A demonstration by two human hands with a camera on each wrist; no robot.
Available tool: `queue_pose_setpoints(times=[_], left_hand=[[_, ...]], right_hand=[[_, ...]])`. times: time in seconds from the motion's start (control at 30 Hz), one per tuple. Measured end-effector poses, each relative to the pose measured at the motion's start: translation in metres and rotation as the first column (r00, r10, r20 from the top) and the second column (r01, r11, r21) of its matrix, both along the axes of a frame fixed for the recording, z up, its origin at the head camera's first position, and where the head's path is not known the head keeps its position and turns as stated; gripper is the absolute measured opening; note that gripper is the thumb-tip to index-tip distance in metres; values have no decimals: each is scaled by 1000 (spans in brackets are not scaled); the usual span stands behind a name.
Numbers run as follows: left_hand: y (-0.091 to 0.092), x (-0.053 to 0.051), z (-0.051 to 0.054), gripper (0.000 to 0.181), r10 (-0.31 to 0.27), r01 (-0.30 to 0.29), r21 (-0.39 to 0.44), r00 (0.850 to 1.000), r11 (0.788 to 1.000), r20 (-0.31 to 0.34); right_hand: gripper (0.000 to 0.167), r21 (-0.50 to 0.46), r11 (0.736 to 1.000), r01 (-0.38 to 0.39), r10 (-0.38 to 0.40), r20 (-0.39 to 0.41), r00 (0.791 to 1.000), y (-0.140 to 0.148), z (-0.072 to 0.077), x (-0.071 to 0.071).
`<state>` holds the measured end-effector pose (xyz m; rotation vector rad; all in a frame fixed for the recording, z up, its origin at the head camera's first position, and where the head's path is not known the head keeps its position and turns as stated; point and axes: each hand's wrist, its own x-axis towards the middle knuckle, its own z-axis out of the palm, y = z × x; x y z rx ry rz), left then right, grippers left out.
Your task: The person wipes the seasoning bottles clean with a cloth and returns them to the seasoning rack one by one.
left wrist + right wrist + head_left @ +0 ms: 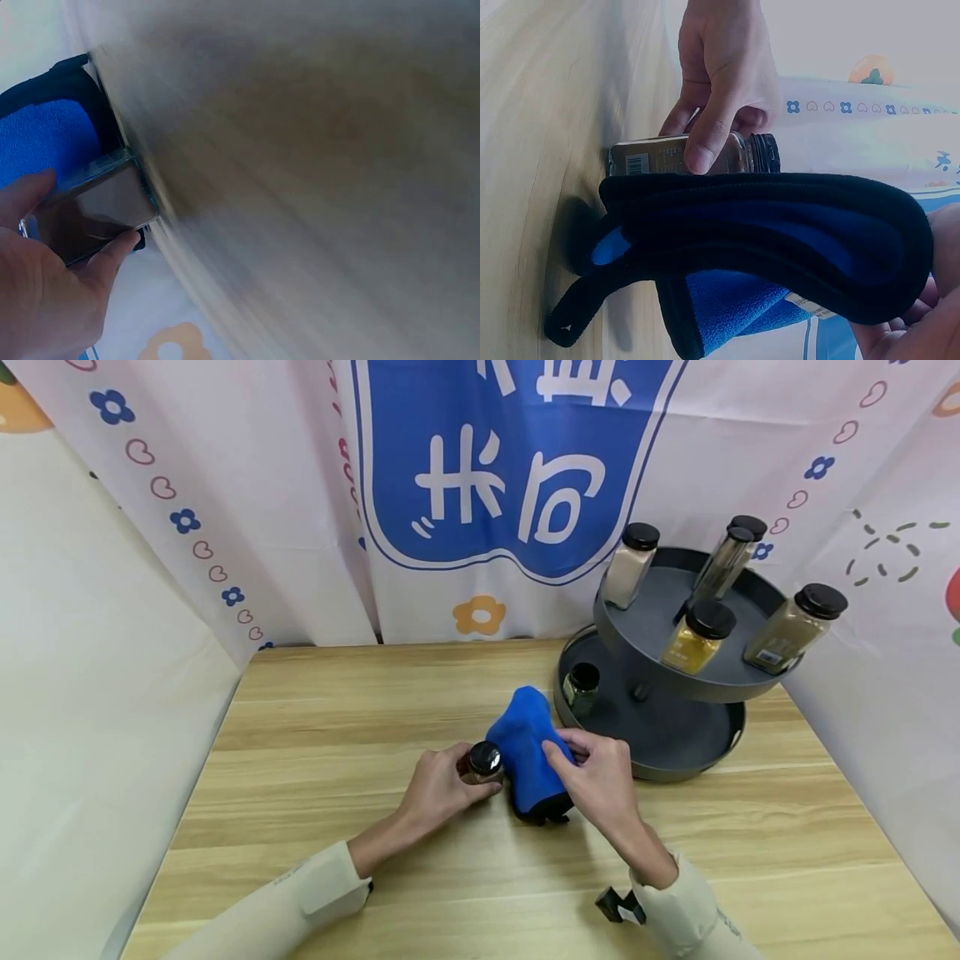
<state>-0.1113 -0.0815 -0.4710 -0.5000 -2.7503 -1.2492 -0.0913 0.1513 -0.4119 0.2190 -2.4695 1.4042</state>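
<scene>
A square glass spice jar with a black lid stands upright, gripped by my left hand between thumb and fingers. Its barcode label shows in the right wrist view, and its base is at or just above the table; I cannot tell which. Against the jar's side lies a folded blue cloth with black edging. My right hand pinches this cloth from the right. A black loop hangs from the cloth's lower end in the right wrist view. The left wrist view shows the jar with brown contents.
A dark grey two-tier rack stands at the back right. Several black-lidded jars, one a yellow-filled jar, are on its upper tier. A small jar with green contents sits on the lower tier. Printed curtains border the wooden table.
</scene>
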Motion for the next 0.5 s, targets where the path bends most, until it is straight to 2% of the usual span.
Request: queue_pose_setpoints(times=[0.17,0.4,0.5], left_hand=[[-3,0,4,40,-36,36,7,999,999,-9],[-3,5,28,44,-94,94,-35,995,995,-19],[-3,8,35,44,-107,106,-47,994,993,-19]], right_hand=[[14,2,1000,-5,5,-12,1000,-4,1,1],[17,-24,999,-32,30,-85,996,-18,2,2],[18,-2,998,-57,57,-87,995,-25,-2,3]])
